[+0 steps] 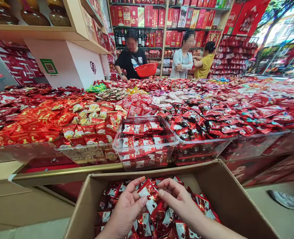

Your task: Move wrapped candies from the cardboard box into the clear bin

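Note:
Both my hands are over an open cardboard box [239, 202] full of small red and white candy packets [144, 225]. One candy packet [150, 196] is held up between them. My left hand [128, 205] pinches its left side between thumb and fingers. On the other side, my right hand [176, 197] grips the packet's right edge with thumb and curled fingers. Just beyond the box, a clear plastic bin [170, 146] holds rows of similar red and white packets.
Heaped bins of wrapped sweets spread across the counter, among them durian packets [87, 129] and black-and-red packets [196, 122]. Behind it stand a person with a red basket [146, 70] and two other people. A shoe [287, 200] shows on the floor at right.

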The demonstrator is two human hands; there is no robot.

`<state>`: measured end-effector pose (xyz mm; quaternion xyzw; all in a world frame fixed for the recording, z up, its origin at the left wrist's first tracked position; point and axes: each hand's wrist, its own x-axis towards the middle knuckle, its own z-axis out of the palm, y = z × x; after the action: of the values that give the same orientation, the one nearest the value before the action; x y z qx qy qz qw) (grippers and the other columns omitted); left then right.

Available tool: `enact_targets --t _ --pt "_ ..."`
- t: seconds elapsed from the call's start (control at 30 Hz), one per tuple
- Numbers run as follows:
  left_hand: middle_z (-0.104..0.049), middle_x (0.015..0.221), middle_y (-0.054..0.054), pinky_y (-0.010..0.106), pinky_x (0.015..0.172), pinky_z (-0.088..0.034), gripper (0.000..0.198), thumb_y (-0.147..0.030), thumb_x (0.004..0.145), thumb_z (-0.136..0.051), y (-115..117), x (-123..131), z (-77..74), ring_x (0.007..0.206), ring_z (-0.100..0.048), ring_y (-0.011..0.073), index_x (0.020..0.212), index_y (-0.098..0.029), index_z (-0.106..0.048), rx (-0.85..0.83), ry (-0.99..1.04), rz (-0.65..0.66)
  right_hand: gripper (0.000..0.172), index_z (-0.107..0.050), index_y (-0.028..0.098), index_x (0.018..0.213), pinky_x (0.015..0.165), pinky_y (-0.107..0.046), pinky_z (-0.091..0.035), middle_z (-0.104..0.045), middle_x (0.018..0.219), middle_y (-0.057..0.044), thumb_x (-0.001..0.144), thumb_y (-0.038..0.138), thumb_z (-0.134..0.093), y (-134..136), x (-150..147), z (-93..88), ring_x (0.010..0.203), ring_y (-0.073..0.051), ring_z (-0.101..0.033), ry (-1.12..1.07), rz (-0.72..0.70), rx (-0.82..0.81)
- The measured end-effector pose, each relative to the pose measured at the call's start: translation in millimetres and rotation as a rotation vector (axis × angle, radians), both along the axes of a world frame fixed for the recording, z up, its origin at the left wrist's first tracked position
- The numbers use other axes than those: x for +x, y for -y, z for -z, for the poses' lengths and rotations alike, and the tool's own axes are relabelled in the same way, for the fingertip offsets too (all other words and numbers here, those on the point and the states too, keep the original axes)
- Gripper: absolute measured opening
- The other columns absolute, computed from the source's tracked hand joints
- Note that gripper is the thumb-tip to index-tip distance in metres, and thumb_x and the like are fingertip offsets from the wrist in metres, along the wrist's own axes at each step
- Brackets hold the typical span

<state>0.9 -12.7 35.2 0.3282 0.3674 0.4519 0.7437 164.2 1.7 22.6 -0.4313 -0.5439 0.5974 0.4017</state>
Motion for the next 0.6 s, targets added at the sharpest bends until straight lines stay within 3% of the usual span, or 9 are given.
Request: enact_targets --t 0.07,0.2,0.33,0.43,0.53,0.6 --pt "-0.064 0.089 0.008 0.027 0.064 -0.044 0.050 -0.018 0.068 -0.061 0.0 0.6 4.9 0.068 -0.059 0.0140 0.111 -0.020 -0.036 0.052 -0.030 0.040 0.023 -0.049 0.017 0.080 0.053 -0.022 -0.038 -0.051 0.067 0.001 0.067 0.033 -0.058 -0.8 -4.9 4.3 0.060 -0.011 -0.048 -0.107 -0.017 -0.111" --pt "-0.063 0.092 0.008 0.027 0.070 -0.042 0.043 -0.021 0.065 -0.063 1.2 2.7 13.9 0.078 -0.057 0.0161 0.103 -0.019 -0.044 0.118 -0.062 0.065 0.027 -0.048 0.016 0.076 0.055 -0.021 -0.036 -0.050 0.064 0.002 0.060 0.030 -0.066 -1.2 -8.6 14.4 0.058 -0.008 -0.046 -0.200 -0.085 -0.175" --pt "-0.063 0.072 0.003 0.026 0.059 -0.044 0.043 -0.030 0.062 -0.066 1.5 -0.8 15.4 0.064 -0.058 0.0144 0.098 -0.019 -0.046 0.075 -0.082 0.005 0.032 -0.042 0.017 0.073 0.051 -0.019 -0.034 -0.046 0.061 0.005 0.057 0.025 -0.068 2.7 -3.1 7.9 0.053 -0.005 -0.041 -0.209 -0.158 -0.162" --pt "-0.060 0.055 -0.001 0.021 0.045 -0.040 0.041 -0.042 0.066 -0.058 0.6 -8.0 9.8 0.047 -0.054 0.0112 0.096 -0.018 -0.045 0.021 -0.141 -0.041 0.024 -0.038 0.017 0.066 0.051 -0.019 -0.034 -0.045 0.061 0.004 0.065 0.023 -0.061 2.7 6.2 -28.4 0.055 -0.006 -0.041 -0.050 -0.190 0.004" --pt "-0.062 0.058 0.002 0.018 0.044 -0.035 0.041 -0.051 0.067 -0.052 -1.5 -12.8 5.4 0.048 -0.056 0.0114 0.088 -0.015 -0.048 0.003 -0.150 -0.065 0.014 -0.041 0.017 0.067 0.056 -0.021 -0.038 -0.050 0.068 0.001 0.073 0.023 -0.052 -16.4 11.4 -88.8 0.061 -0.008 -0.046 0.120 -0.126 0.284" --pt "-0.063 0.059 0.002 0.017 0.043 -0.033 0.040 -0.051 0.066 -0.053 -2.9 -12.5 6.9 0.048 -0.056 0.0100 0.082 -0.015 -0.050 -0.008 -0.161 -0.061 0.012 -0.041 0.017 0.067 0.055 -0.021 -0.039 -0.050 0.065 0.002 0.073 0.021 -0.052 -45.2 6.5 -126.8 0.060 -0.008 -0.047 0.184 -0.013 0.438"
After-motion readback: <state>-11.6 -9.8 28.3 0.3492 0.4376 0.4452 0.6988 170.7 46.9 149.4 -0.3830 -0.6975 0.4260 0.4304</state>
